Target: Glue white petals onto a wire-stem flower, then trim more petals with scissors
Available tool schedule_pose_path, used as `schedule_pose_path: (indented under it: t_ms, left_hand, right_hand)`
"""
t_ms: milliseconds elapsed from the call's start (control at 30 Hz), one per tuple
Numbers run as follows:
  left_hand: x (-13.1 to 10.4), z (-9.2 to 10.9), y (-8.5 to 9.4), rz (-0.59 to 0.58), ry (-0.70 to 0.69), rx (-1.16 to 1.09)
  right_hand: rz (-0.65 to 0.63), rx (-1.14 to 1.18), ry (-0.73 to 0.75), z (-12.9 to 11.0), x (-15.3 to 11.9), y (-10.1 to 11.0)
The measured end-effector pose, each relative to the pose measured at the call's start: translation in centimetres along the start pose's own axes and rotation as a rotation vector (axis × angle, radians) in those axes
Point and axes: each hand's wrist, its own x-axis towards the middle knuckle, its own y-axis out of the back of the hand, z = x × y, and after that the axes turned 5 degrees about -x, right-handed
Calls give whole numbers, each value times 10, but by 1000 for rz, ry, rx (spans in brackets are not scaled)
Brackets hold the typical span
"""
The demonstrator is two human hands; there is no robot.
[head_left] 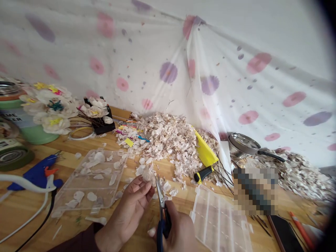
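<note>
My left hand point(131, 204) pinches a thin, pale petal-like piece point(148, 174) between thumb and fingers. Scissors point(160, 196) with dark blue handles are in my right hand point(181, 227), fingers in the loops. Their blades point up and away, just right of the pale piece; whether they touch it I cannot tell. Behind both hands spreads a large heap of similar pale, curled flakes point(162, 136). Left of my left hand lies a clear plastic tray point(84, 182) with several loose petal-like pieces in it.
A blue glue gun point(34, 173) and cables lie at the left, near white handmade flowers point(55, 105). A yellow-and-black handled tool point(206, 152) leans by the heap. Farther right are a clear divided lid point(220, 220), a pan point(244, 143), another flake heap point(304, 175) and a phone point(286, 232).
</note>
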Motion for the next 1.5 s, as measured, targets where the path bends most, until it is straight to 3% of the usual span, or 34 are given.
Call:
schedule_pose_path:
  t_ms: [133,367,567,900,1500]
  left_hand:
    - [-1,-1,-2,-44,3,13]
    - [2,-4,1,-8,21,1]
    - [2,-2,-1,-14,2,10]
    - [1,-6,1,-48,-38,71]
    - [1,-6,0,47,-45,55]
  right_hand:
    - [59,-46,22,4,2,-7]
    - [-78,-8,60,6,1,1]
    - [-56,-34,21,7,3,-3]
    - [76,-80,89,9,5,-12]
    - [45,-147,23,0,2,-7]
